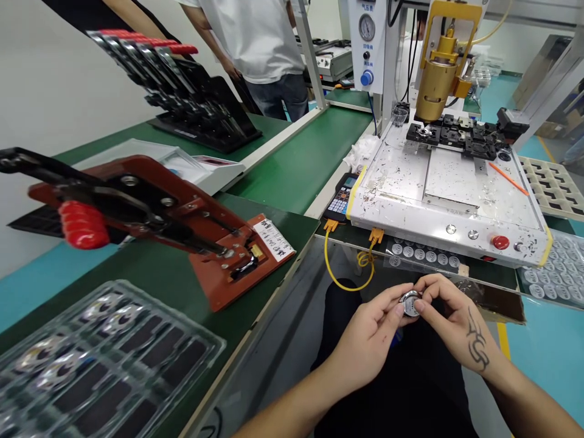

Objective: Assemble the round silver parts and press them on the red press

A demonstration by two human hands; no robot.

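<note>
left hand (367,337) and right hand (449,322) both pinched shut on small round silver metal disc (409,303), held over lap just below desk (283,176) edge | judgement: grip by rim, keep face level, steady wrists | red lever press (182,231) sits unused at left

I see one small round silvery metal part (410,303), disc-shaped with a shiny rim and a pale face turned up toward me. It sits low in front of the white machine's edge, above the dark lap, tilted slightly, off every surface.
</note>
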